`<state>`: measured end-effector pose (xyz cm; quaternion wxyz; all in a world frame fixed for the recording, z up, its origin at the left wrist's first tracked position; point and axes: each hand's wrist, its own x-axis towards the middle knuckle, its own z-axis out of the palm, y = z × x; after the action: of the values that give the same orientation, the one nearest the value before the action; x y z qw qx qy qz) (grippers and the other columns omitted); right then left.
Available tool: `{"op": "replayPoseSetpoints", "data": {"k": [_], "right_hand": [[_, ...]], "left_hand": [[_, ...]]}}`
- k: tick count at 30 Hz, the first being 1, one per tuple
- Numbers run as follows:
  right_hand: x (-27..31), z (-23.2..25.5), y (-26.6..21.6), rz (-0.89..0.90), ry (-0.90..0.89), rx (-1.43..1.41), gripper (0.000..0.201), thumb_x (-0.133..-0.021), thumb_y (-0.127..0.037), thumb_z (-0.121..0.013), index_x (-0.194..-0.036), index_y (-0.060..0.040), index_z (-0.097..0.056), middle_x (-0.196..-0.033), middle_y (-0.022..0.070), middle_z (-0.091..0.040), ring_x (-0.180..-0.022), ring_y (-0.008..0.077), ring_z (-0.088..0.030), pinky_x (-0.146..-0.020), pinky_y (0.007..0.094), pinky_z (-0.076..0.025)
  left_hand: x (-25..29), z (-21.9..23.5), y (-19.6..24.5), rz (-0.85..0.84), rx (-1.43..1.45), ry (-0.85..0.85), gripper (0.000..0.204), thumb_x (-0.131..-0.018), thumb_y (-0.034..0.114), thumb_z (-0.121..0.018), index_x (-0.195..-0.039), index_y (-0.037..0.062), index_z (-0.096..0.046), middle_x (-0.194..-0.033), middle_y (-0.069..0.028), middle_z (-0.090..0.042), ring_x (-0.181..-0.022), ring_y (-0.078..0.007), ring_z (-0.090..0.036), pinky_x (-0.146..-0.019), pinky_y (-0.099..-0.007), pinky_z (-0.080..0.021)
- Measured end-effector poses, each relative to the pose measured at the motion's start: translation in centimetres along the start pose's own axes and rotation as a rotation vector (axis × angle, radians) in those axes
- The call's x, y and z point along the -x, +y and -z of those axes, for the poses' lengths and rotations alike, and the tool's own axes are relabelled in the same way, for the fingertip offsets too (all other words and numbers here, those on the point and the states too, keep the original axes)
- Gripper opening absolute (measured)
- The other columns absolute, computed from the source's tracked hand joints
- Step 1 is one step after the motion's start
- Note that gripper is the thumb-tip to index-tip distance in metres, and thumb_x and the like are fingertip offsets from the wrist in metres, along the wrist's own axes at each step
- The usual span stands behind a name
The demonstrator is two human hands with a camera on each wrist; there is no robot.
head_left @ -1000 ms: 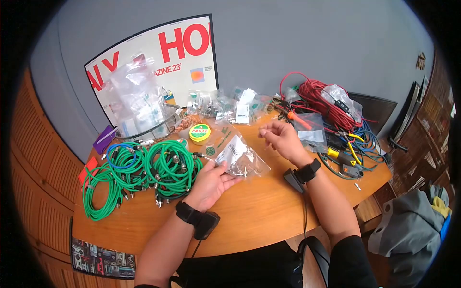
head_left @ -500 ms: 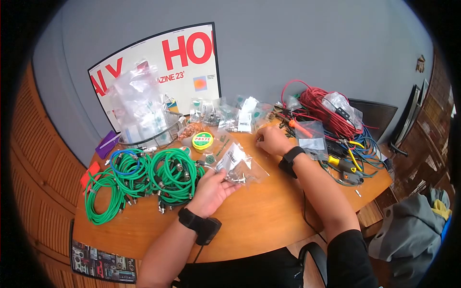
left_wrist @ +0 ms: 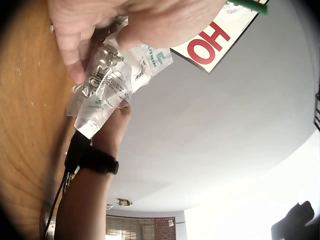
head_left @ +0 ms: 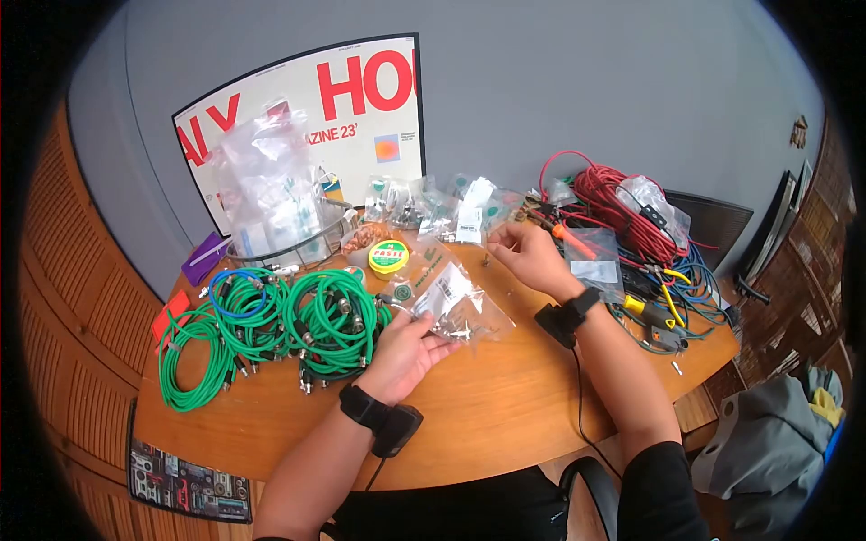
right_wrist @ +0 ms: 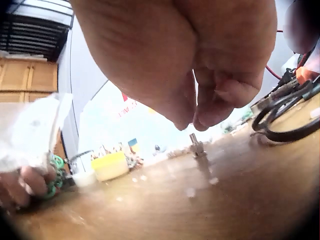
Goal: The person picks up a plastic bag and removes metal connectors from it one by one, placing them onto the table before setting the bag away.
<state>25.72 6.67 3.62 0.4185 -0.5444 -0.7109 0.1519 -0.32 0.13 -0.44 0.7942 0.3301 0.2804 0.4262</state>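
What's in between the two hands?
In the head view: the bag that the left hand holds, some table, and a small metal piece by the right hand; the right wrist view shows that piece closer.

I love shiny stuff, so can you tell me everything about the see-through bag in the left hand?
It's a clear, crinkly-looking plastic bag with green printing, and a white label with a barcode shows on it. Small silvery metal pieces are bunched inside, toward the end nearest the person. The left hand pinches it there, thumb on top. It's held slanting over the wooden table, to the right of the green cables. I can't tell if it's open.
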Motion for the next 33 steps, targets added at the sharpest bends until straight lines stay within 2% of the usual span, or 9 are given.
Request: {"op": "replayPoseSetpoints", "data": {"k": [3,7,8,14,20,27,30,32,33], "right_hand": [[2.0,0.5,-1.5,-0.015,-0.148,-0.307,0.012,-0.091,-0.01,-0.069,-0.094,0.0013,-0.069,-0.08,0.0013,-0.069,-0.075,0.0054,-0.059,-0.071,0.0243,-0.05],[4.2,0.9,-5.4,0.141,-0.355,-0.132,0.014,-0.083,-0.01,-0.067,-0.09,-0.0029,-0.077,-0.08,0.0091,-0.074,-0.069,0.0166,-0.068,-0.068,0.0312,-0.054],[4.4,0.7,-6.0,0.205,-0.317,0.045,0.015,-0.08,-0.011,-0.07,-0.092,-0.0048,-0.078,-0.084,0.0128,-0.075,-0.072,0.0255,-0.071,-0.071,0.0358,-0.056],[5.4,-1.9,-6.1,0.212,-0.31,0.075,0.015,-0.077,-0.014,-0.075,-0.091,-0.0087,-0.079,-0.083,0.015,-0.073,-0.077,0.034,-0.071,-0.072,0.0422,-0.056],[5.9,-3.2,-6.0,0.298,-0.237,0.269,0.014,-0.077,-0.018,-0.075,-0.088,-0.0113,-0.079,-0.081,0.0147,-0.072,-0.075,0.0331,-0.071,-0.069,0.0441,-0.056],[6.1,-3.8,-5.8,0.398,-0.119,0.172,0.009,-0.075,-0.013,-0.076,-0.083,-0.0084,-0.076,-0.079,0.0111,-0.07,-0.069,0.03,-0.068,-0.063,0.039,-0.053],[5.3,-3.2,-5.8,0.25,-0.2,0.016,0.01,-0.081,-0.014,-0.076,-0.088,-0.0075,-0.077,-0.079,0.0093,-0.072,-0.067,0.0213,-0.068,-0.063,0.0335,-0.052],[4.3,-2.0,-4.7,0.038,-0.14,-0.492,0.014,-0.087,-0.018,-0.075,-0.094,-0.0062,-0.078,-0.083,0.008,-0.074,-0.068,0.0134,-0.066,-0.064,0.0289,-0.052],[3.7,-1.3,-4.0,0.038,-0.143,-0.483,0.014,-0.087,-0.018,-0.075,-0.094,-0.0062,-0.078,-0.083,0.008,-0.074,-0.068,0.0134,-0.066,-0.064,0.0289,-0.052]], "left_hand": [[0.0,-0.1,0.1,0.004,-0.011,0.005,0.034,-0.108,0.013,-0.044,-0.142,0.008,-0.042,-0.134,-0.0123,-0.058,-0.12,-0.03,-0.061,-0.103,-0.0474,-0.05],[-0.2,-0.1,-0.1,-0.009,-0.011,0.015,0.034,-0.108,0.013,-0.044,-0.141,0.0074,-0.043,-0.134,-0.0121,-0.058,-0.12,-0.0298,-0.061,-0.103,-0.0472,-0.05],[-0.3,0.1,-0.2,-0.01,-0.01,0.008,0.034,-0.108,0.012,-0.044,-0.141,0.008,-0.042,-0.134,-0.0124,-0.057,-0.118,-0.0305,-0.062,-0.101,-0.048,-0.052],[-0.1,-0.1,0.0,0.01,-0.064,0.003,0.033,-0.108,0.011,-0.043,-0.14,0.0077,-0.04,-0.133,-0.0123,-0.057,-0.115,-0.0297,-0.063,-0.1,-0.048,-0.053],[-0.2,0.2,-0.1,0.009,-0.114,-0.063,0.033,-0.108,0.011,-0.042,-0.141,0.0077,-0.039,-0.133,-0.0131,-0.057,-0.117,-0.0278,-0.063,-0.102,-0.0485,-0.053],[0.1,-0.7,0.3,0.014,-0.09,-0.011,0.035,-0.108,0.01,-0.042,-0.142,0.0073,-0.041,-0.133,-0.0132,-0.059,-0.12,-0.0295,-0.063,-0.104,-0.0481,-0.052],[0.1,-0.5,0.2,0.005,-0.051,-0.028,0.033,-0.108,0.01,-0.043,-0.141,0.0072,-0.043,-0.133,-0.0131,-0.059,-0.121,-0.0307,-0.062,-0.105,-0.0492,-0.051],[0.2,-0.6,0.3,0.009,-0.046,-0.009,0.032,-0.107,0.01,-0.044,-0.14,0.0072,-0.043,-0.133,-0.0131,-0.059,-0.121,-0.0313,-0.061,-0.105,-0.0497,-0.05],[0.2,-0.7,0.2,0.01,-0.038,0.01,0.032,-0.107,0.01,-0.044,-0.139,0.0071,-0.044,-0.134,-0.013,-0.059,-0.121,-0.032,-0.061,-0.106,-0.0502,-0.049]]}}
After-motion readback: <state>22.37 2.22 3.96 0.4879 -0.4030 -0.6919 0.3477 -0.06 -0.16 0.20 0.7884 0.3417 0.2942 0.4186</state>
